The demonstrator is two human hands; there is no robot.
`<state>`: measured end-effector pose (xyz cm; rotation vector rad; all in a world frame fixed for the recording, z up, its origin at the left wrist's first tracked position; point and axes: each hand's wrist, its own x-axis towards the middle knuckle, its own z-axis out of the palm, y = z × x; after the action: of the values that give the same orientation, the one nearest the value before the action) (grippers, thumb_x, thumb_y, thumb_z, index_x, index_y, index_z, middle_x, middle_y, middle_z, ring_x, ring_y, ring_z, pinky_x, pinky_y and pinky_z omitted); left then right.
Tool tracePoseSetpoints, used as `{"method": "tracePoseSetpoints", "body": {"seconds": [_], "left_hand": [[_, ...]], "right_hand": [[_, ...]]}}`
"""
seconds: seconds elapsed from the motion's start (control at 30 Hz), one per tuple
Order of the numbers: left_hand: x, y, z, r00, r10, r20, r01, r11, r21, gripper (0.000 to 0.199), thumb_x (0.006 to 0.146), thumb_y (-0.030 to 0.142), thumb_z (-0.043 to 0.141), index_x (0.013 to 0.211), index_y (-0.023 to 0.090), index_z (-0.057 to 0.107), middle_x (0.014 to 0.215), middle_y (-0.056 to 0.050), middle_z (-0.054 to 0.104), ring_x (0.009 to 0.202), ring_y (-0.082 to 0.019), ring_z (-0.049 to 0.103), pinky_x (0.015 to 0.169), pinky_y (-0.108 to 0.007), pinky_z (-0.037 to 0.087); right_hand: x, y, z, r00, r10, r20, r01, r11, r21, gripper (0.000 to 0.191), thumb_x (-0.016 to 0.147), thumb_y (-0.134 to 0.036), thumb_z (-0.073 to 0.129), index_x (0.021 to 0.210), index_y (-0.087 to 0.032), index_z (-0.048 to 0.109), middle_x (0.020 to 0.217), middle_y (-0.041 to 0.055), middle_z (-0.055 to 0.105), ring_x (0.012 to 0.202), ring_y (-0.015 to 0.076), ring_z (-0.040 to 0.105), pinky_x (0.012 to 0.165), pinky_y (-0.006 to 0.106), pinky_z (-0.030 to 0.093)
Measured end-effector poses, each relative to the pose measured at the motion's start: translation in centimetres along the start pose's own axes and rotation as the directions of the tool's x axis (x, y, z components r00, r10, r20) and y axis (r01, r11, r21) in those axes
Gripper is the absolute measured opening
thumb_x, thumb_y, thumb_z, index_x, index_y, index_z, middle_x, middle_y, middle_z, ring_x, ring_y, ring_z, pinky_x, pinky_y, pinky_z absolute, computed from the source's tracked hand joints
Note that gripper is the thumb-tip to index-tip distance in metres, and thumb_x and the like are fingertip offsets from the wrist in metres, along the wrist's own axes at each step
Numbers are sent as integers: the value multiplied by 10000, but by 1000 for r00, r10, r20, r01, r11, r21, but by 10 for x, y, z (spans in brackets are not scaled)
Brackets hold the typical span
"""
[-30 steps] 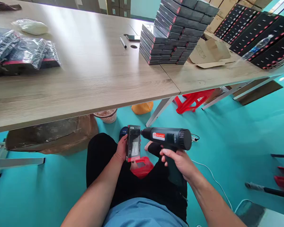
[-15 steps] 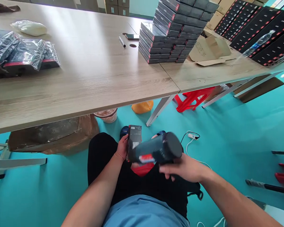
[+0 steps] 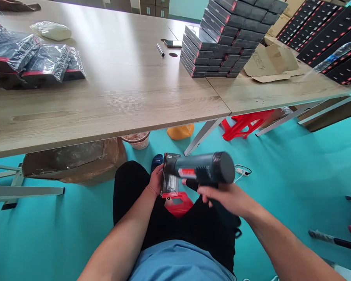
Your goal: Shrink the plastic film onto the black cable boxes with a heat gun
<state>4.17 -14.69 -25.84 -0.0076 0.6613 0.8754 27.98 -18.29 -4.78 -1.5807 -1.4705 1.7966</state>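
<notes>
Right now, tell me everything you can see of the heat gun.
The heat gun has a dark blue-grey barrel, plastic by its look, with a red and white label and slots on its side and a round black rear cap. The right hand grips its handle above the lap. The barrel lies nearly level, its nozzle overlapping the box in view; whether they touch cannot be told. It looks blurred.

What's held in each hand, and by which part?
Left hand: flat black-and-red box, by its long left edge. Right hand: heat gun, by its handle.
</notes>
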Motion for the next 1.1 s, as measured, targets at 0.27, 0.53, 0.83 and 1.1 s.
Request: {"method": "tracePoseSetpoints", "body": {"seconds": [0.27,0.53,0.83,1.1], "left_hand": [[-1,1,-3,999,4,41,-4,1000,-5,573,917,499,528,1209,49,730,1084,-217,780,990,-370,752,873,-464,581],[5,4,-4,998,56,6,-55,997,-52,544,911,469,537,1208,52,720,1021,-199,787,979,-355,757,923,-475,581],[1,4,1,997,70,-9,-71,992,-101,570,902,448,552,1285,47,682,1079,-211,773,1044,-374,740,932,-502,582],[-3,6,4,994,106,-35,-109,991,-77,588,921,464,528,1287,30,680,1116,-224,766,979,-366,752,879,-491,602]], "right_hand": [[22,-4,-35,984,49,-170,-47,999,20,281,763,-448,731,775,-168,712,652,28,680,614,170,607,573,286,500],[-10,24,-23,982,186,25,-185,982,-49,304,717,-452,793,800,-175,702,640,21,659,631,197,612,576,326,528],[-7,25,-21,986,158,58,-157,987,-31,293,699,-444,821,756,-183,701,605,9,640,599,197,601,533,325,511],[-25,35,-6,972,214,94,-218,975,36,298,734,-452,807,773,-176,701,633,14,651,598,185,586,581,335,523]]}}
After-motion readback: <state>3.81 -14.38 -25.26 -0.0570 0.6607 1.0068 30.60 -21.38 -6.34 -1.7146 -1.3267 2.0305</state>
